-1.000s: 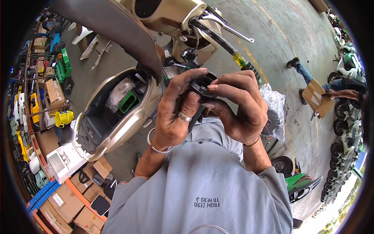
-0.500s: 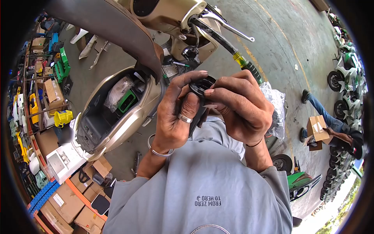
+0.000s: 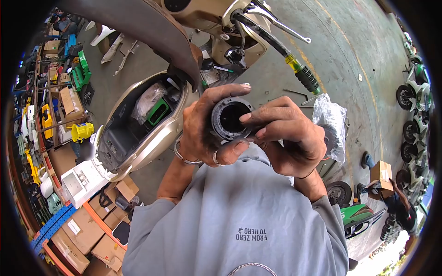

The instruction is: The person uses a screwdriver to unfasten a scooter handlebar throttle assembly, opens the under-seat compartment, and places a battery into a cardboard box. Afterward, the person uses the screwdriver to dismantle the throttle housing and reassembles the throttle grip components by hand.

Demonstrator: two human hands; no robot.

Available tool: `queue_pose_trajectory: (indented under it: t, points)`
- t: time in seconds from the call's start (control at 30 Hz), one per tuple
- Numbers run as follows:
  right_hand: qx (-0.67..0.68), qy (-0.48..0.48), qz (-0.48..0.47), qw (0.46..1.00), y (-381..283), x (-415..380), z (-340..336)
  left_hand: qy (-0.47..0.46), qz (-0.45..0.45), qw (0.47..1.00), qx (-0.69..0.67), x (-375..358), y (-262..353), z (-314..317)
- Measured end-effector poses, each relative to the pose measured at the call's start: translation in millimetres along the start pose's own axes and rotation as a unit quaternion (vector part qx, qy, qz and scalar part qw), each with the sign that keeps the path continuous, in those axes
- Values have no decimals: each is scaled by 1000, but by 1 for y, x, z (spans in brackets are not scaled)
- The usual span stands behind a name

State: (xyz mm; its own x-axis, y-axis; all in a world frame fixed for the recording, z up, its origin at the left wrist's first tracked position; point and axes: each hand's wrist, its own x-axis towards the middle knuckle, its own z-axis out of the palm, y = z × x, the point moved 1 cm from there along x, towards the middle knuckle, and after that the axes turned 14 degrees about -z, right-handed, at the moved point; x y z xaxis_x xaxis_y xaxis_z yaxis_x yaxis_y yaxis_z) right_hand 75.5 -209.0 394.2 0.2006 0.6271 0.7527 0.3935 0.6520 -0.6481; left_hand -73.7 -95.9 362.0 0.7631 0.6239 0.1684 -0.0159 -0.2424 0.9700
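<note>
Both hands hold a black round hollow part point(image 3: 230, 118) up in front of my chest, its open end turned towards the camera. My left hand point(image 3: 200, 126), with a ring and a metal bangle, wraps around its left side, thumb underneath. My right hand point(image 3: 287, 135) grips the right rim with its fingertips, one finger lying over the opening's edge. Behind the hands stands a gold scooter point(image 3: 138, 138) with its seat point(image 3: 138, 27) raised and the under-seat compartment open.
The scooter's handlebar with a green and yellow grip point(image 3: 301, 73) juts out above my hands. A clear plastic bag point(image 3: 331, 124) hangs to the right. Another person carrying a carton point(image 3: 380, 172) walks at right near parked scooters. Shelves with boxes point(image 3: 55, 106) fill the left.
The black part has been turned so its open end now faces the camera, with my left thumb moved under it. The person with the carton has walked further down the right side.
</note>
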Motion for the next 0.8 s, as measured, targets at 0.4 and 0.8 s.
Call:
queue_pose_trajectory:
  t: [0.4,0.8]
  points:
    - [112,58,153,980,21,-27,-5,34,-62,972,-225,-1,-11,14]
    - [211,108,392,889,41,-94,-5,21,-139,949,-282,29,-79,23]
